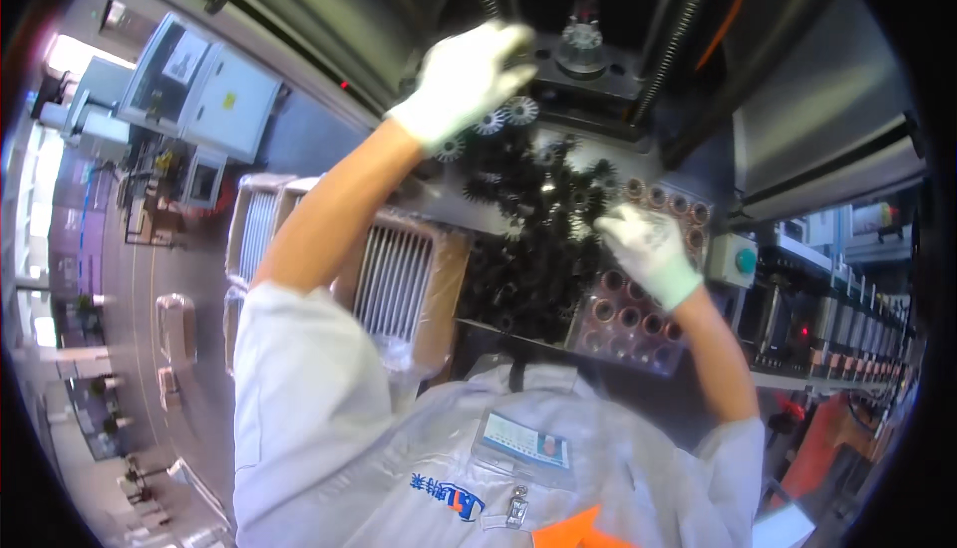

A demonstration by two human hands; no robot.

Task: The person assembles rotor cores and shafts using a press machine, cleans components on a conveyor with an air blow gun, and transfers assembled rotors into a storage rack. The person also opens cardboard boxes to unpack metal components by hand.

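Note:
My left hand [469, 82], in a white glove, is raised beside the machine's metal fixture [582, 50]. Its fingers bend toward the fixture and are blurred, so whether they hold anything does not show. Below it, several round slotted metal pieces [521, 110] lie in a row. My right hand [648, 252], also gloved, is at the right edge of a heap of dark toothed parts [538, 199]. Its fingers are drawn together at the heap, and anything between them is hidden. Under that hand lies a tray of copper-coloured rings [631, 321].
Boxes with rows of silver rods [392, 279] stand left of the heap. A green button on a pale box [745, 260] sits at the right. Coil springs [681, 25] and posts rise around the fixture. Dark machine panels [827, 100] flank the work area.

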